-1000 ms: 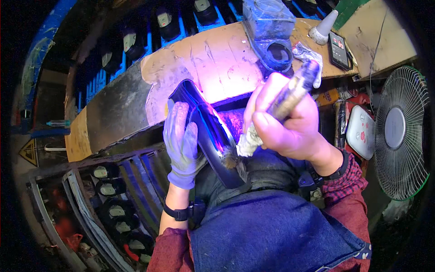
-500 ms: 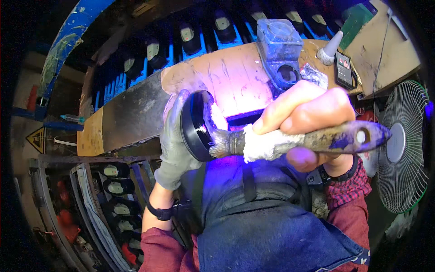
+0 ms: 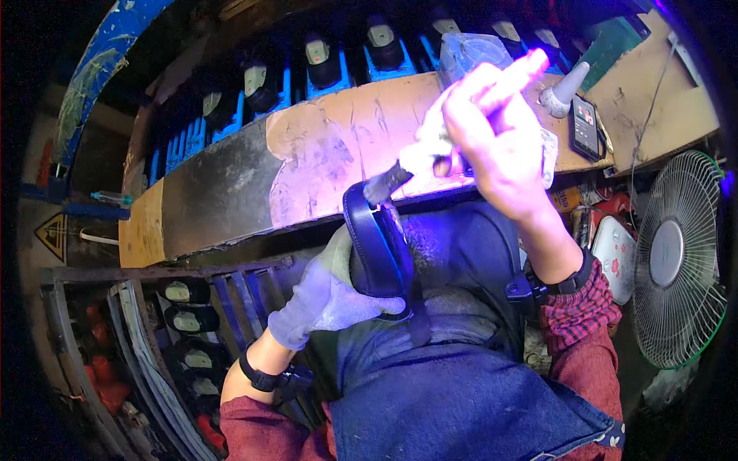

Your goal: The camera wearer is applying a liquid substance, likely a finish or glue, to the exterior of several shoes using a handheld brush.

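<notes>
My left hand (image 3: 327,288), in a pale grey glove, is closed round a black shoe (image 3: 367,242) with a stitched edge, tilted in front of my apron. In my bare right hand (image 3: 503,134) is a paintbrush (image 3: 390,183), its middle wrapped in something white. The dark bristles touch or hover just over the shoe's upper end; I cannot tell which. Strong purple-white light washes out the right fingers and the brush handle.
A bench (image 3: 223,184) covered in stained cardboard runs ahead, with black shoes on blue racks (image 3: 315,65) behind. On it are a clear plastic container (image 3: 469,54), a grey cone (image 3: 567,88) and a smartphone (image 3: 588,127). A fan (image 3: 667,253) stands right; a shoe rack (image 3: 184,319) left.
My right hand has moved up and away with the brush, whose handle now points up and right. My left hand has lowered and turned the shoe, moving it slightly right.
</notes>
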### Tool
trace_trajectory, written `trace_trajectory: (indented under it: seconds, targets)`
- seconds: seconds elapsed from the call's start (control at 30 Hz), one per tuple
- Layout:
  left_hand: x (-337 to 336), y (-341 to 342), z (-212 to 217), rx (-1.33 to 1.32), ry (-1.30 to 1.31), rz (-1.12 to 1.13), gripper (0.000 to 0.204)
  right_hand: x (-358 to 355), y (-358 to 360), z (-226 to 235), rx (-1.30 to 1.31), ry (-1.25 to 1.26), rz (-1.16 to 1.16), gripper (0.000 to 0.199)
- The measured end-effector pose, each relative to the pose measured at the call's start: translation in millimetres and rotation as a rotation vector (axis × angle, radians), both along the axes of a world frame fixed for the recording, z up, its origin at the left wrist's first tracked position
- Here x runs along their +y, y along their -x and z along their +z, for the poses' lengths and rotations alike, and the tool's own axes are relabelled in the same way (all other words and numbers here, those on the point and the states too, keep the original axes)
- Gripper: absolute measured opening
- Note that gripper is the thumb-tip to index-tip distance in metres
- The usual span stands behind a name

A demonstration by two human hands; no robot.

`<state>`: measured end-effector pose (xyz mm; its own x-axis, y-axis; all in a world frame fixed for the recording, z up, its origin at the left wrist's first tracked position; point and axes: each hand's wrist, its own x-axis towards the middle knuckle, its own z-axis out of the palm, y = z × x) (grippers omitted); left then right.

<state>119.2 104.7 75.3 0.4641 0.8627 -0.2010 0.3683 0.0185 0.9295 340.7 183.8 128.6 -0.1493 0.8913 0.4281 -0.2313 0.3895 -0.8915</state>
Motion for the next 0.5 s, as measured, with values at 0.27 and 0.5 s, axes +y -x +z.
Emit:
trace_trajectory:
  seconds: [0.27,0.5]
  targets:
    - [18.5,9.9,-2.7,-0.006,0.158,-0.075,0.094,7.4,0.1,-26.2,-0.019,-0.317,0.139,0.013]
    - [34.0,8.2,-13.0,-0.240,0.376,0.066,0.074,-7.5,-2.2,-68.1,-0.050,-0.204,0.114,0.014]
